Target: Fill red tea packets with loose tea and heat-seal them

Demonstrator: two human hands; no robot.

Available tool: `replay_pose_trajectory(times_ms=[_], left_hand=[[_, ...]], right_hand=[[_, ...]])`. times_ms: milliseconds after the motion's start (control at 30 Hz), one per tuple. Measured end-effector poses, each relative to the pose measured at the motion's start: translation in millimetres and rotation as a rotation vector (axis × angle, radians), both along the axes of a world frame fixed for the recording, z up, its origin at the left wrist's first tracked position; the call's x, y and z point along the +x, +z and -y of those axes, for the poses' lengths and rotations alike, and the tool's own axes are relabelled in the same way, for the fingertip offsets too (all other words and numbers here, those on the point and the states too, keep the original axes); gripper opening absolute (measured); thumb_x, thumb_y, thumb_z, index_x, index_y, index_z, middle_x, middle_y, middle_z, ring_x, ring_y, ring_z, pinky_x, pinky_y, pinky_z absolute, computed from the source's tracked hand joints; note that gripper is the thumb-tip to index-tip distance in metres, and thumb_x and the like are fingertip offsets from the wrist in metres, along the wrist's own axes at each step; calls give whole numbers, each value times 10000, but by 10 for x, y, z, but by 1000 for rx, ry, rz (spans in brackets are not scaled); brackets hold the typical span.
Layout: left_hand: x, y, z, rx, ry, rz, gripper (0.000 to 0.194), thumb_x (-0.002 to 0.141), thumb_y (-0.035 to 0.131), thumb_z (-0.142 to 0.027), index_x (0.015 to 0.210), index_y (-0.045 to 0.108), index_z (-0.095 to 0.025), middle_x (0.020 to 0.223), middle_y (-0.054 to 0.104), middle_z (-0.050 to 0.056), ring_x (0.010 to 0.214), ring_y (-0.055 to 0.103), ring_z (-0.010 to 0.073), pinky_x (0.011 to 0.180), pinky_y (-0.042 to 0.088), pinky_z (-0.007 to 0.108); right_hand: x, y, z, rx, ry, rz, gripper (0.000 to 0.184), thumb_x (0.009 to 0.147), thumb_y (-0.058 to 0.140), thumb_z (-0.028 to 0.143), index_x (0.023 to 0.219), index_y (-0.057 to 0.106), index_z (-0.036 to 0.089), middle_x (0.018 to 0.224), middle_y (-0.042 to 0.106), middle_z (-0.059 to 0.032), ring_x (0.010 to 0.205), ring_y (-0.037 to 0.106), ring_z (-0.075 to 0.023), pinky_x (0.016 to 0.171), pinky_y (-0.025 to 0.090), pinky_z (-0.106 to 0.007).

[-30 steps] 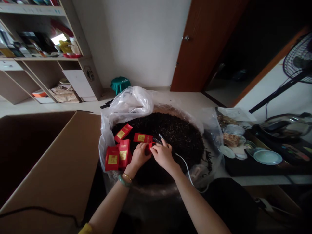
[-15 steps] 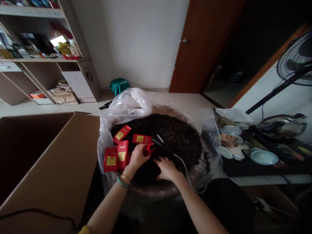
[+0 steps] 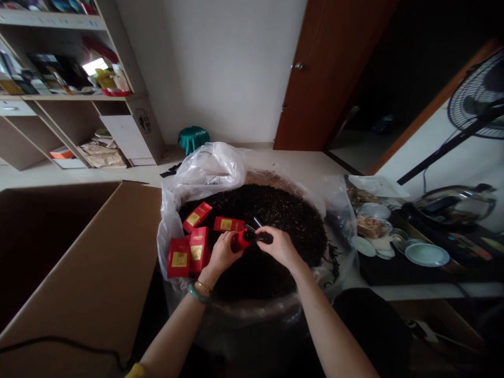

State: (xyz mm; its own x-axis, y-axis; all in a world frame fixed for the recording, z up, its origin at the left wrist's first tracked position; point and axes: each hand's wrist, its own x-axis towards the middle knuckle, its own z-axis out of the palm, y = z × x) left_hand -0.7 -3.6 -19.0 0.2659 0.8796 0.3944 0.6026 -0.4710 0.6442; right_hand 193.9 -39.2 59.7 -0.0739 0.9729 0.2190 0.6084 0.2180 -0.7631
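Note:
My left hand (image 3: 224, 254) pinches a small red packet (image 3: 240, 240) over the heap of dark, dry tea leaves (image 3: 291, 210). The packet's mouth faces right. Close against that mouth is my right hand (image 3: 280, 245), its fingers closed on a dark clump that looks like tea leaves (image 3: 264, 238). Partly hidden behind the right hand lies a black two-armed clamp tool (image 3: 258, 222); only its tips show. Left of my hands, several filled-looking red packets with yellow labels (image 3: 199, 249) rest on the leaves.
A clear plastic bag (image 3: 212, 165) lines the round container of leaves. An open cardboard box (image 3: 118, 236) stands at left. On the right, a low dark table bears a pale dish (image 3: 427, 254) and a glass-lidded pan (image 3: 457, 202). A black fan (image 3: 478, 100) stands beyond.
My right hand has risen from the leaves to the packet's mouth, now with a dark clump in its fingers. My left hand and the packet have hardly moved. The white cord is now hidden.

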Motion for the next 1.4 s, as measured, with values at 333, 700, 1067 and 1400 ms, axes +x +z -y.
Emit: replay_pose_trajectory(times_ms=[333, 700, 1067, 1400], left_hand=[[-2, -24, -13, 36, 8, 29, 500, 610, 727, -162, 1081, 558, -180, 1013, 632, 69, 937, 612, 234, 772, 539, 353], [-16, 8, 7, 87, 29, 61, 379, 650, 708, -181, 1003, 573, -185, 954, 624, 56, 885, 610, 212, 783, 527, 350], [3, 103, 48, 133, -124, -60, 560, 638, 730, -207, 1163, 533, -193, 1075, 638, 76, 983, 561, 249, 872, 484, 403], [-8, 50, 31, 58, -15, 0, 523, 633, 754, -257, 1101, 527, -198, 1016, 622, 60, 936, 599, 233, 836, 495, 382]], right_hand=[[-164, 32, -156, 9, -37, -217, 303, 701, 562, 68, 956, 671, 191, 947, 703, -56, 762, 687, -156, 665, 565, -257], [-238, -227, -39, 41, 20, -87, 414, 713, 680, 216, 1123, 626, 205, 1051, 636, -82, 616, 604, -116, 690, 551, -303], [-281, -236, -148, -195, -36, -149, 175, 692, 588, 132, 850, 650, 177, 699, 656, 4, 458, 571, -94, 413, 488, -194], [-137, -52, 3, 158, -26, 54, 130, 760, 605, 187, 869, 675, 194, 844, 685, -42, 757, 634, -172, 730, 532, -305]])
